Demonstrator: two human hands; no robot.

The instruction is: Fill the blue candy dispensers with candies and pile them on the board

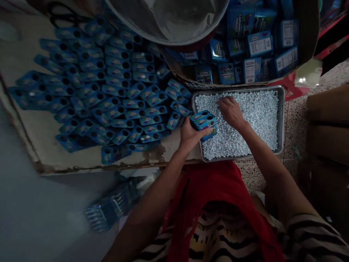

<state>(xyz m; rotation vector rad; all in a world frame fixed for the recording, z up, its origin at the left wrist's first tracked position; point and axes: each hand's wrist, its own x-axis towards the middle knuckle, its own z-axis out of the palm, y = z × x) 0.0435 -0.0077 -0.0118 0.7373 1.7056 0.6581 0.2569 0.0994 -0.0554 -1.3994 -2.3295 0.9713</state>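
My left hand (pixel 189 134) is wrapped round small blue candy boxes (pixel 204 123), held side by side with their round dark holes facing up. They are over the left end of a metal tray (pixel 281 120). Small white and pale blue candies (pixel 253 116) fill this tray. Over the candies, toward the tray's back left, is my right hand (pixel 230 111). Its fingers are bent and drawn together, pointing left near the boxes; whatever is between them is hidden.
Many similar blue boxes (pixel 117 92) stand on the worn table (pixel 29 125) to the left. Behind the tray are a large metal bowl (pixel 174 36) and a carton (pixel 174 71) of blue boxes. Black scissors (pixel 64 16) lie at back left. Brown cartons (pixel 327 105) stand right.
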